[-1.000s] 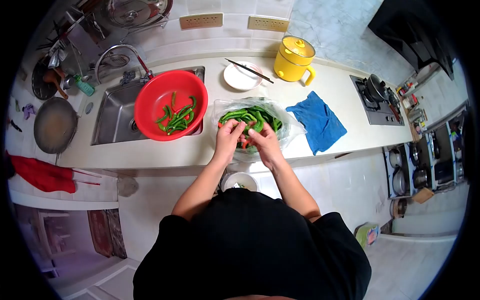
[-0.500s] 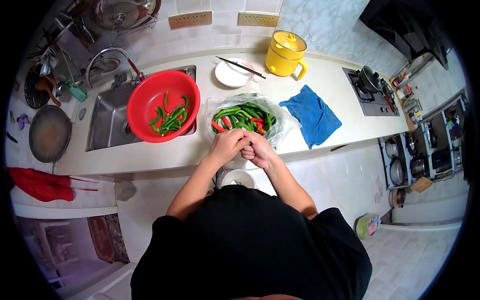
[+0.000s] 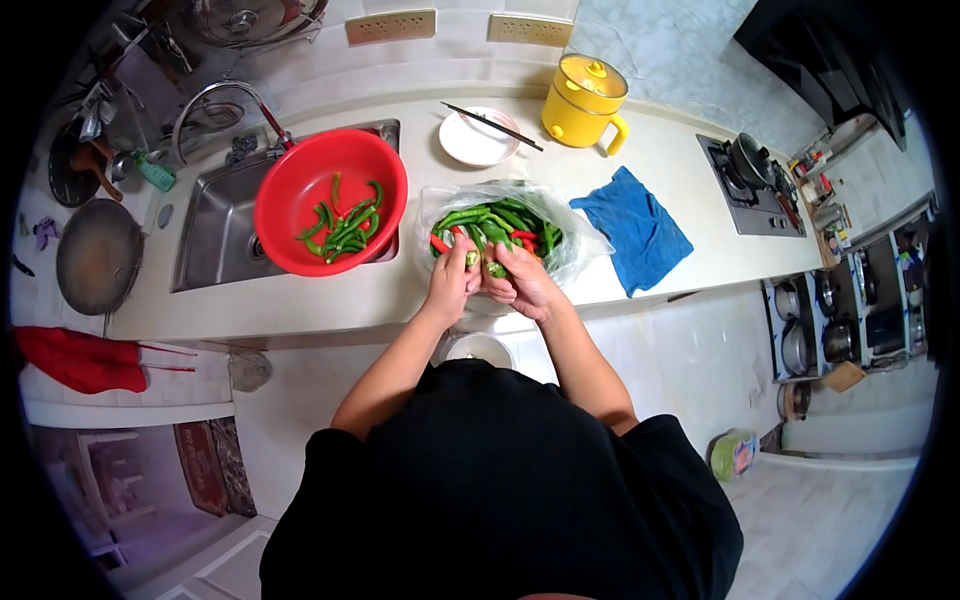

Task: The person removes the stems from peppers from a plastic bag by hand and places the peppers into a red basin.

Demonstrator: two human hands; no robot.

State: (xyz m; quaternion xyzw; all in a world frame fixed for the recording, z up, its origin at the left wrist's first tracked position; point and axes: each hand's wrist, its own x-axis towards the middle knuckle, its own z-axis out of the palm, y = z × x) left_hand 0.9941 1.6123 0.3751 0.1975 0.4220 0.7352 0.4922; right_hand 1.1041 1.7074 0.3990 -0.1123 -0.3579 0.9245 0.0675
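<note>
Pinched in the left hand's [image 3: 451,284] grip is a green chili piece [image 3: 471,258], in the right hand's [image 3: 526,284] another piece [image 3: 496,269], both above the near side of the plastic bag [image 3: 588,246]. Seemingly chili-breaking; next calls for steady pinching.

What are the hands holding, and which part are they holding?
The bare left hand and bare right hand each hold a glossy green pepper piece; exactly which part is gripped is hidden.

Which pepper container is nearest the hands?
The clear plastic bag, by the left hand and right hand; the red basin sits farther left, over the sink.
</note>
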